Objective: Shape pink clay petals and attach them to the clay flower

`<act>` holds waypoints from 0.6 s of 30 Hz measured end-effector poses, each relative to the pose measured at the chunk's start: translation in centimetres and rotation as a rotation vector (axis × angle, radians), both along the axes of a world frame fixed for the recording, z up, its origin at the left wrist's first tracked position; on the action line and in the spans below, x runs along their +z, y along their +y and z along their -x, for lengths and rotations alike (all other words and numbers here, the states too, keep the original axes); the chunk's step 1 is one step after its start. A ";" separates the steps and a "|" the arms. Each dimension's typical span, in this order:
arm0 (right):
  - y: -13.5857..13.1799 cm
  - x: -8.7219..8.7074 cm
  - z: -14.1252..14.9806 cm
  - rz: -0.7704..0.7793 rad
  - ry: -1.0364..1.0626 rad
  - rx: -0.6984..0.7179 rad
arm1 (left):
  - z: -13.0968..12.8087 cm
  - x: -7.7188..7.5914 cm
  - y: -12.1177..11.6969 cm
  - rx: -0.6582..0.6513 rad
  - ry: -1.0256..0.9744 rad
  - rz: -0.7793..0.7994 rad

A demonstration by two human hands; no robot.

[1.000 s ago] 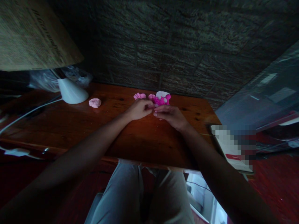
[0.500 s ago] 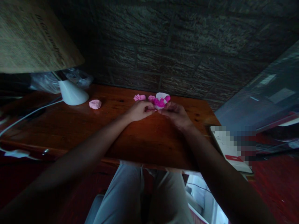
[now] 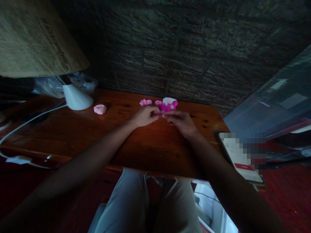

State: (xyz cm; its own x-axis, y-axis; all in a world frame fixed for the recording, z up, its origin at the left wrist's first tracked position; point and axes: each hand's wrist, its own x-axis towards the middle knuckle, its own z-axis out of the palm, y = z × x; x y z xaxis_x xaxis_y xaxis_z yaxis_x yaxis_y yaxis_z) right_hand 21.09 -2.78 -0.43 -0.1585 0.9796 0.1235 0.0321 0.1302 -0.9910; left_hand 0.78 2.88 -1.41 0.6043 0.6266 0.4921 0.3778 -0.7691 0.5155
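Observation:
My left hand (image 3: pixel 145 115) and my right hand (image 3: pixel 180 121) meet over the far middle of the wooden table (image 3: pixel 97 136). Both are closed in a pinch on a small pink piece (image 3: pixel 161 113) held between their fingertips. Just behind the hands lies a cluster of bright magenta and white clay pieces (image 3: pixel 168 104). A ridged light pink piece (image 3: pixel 145 102) lies to the left of that cluster. A pale pink lump (image 3: pixel 100 109) rests further left on the table.
A white lamp base (image 3: pixel 77 97) with a cord (image 3: pixel 26 123) stands at the back left under a tan shade (image 3: pixel 36 38). Crumpled plastic lies behind it. A brick-pattern wall backs the table. A paper booklet (image 3: pixel 243 161) sits at the table's right edge.
My right hand's fingers have curled and shifted slightly toward the left hand, closing the pinch on the small pink piece. The view has drifted a little downward.

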 end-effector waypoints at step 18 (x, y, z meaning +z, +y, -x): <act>0.0 0.4 0.0 -0.023 0.102 0.007 | -0.1 0.0 -0.1 0.008 -0.014 0.015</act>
State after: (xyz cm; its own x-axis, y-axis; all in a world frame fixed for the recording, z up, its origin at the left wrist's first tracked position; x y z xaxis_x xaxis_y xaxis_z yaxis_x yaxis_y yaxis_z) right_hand 21.06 -2.82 -0.07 -0.1509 0.9752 0.1621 -0.0697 0.1531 -0.9857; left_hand 0.90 2.80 -1.39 0.5923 0.6388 0.4910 0.3770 -0.7583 0.5318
